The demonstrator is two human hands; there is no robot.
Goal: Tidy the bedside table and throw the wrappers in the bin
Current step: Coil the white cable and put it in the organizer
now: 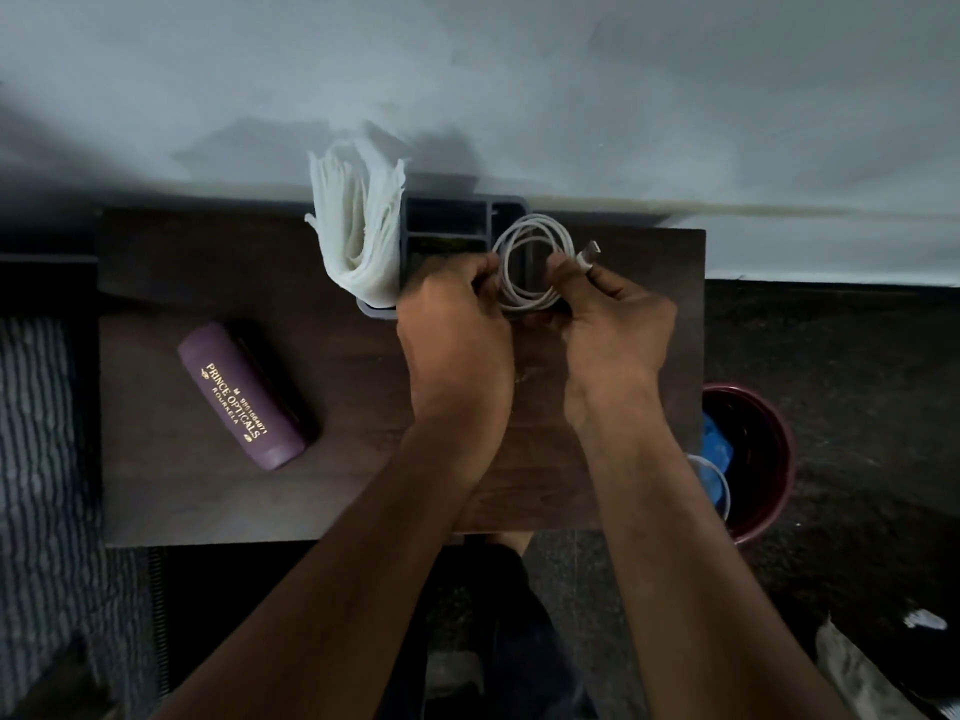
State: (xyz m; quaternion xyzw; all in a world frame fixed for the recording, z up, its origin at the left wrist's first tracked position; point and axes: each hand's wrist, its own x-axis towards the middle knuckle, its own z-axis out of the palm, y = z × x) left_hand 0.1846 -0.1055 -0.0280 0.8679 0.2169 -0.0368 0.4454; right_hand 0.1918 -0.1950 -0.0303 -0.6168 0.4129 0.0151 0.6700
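Holding one coiled white cable [524,262] above one grey organiser [447,220] on the counter [363,366]: fingers of my left hand [457,330] and right hand [613,324] pinch it. One tissue bundle [358,226], one purple spectacle case [241,394], one bin [753,459] beside the counter.

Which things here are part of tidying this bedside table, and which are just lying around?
Part of the job:
white cable, coiled, held by left hand and right hand
grey organiser
tissues in the organiser
purple glasses case
bin beside the table

Just lying about:
striped fabric
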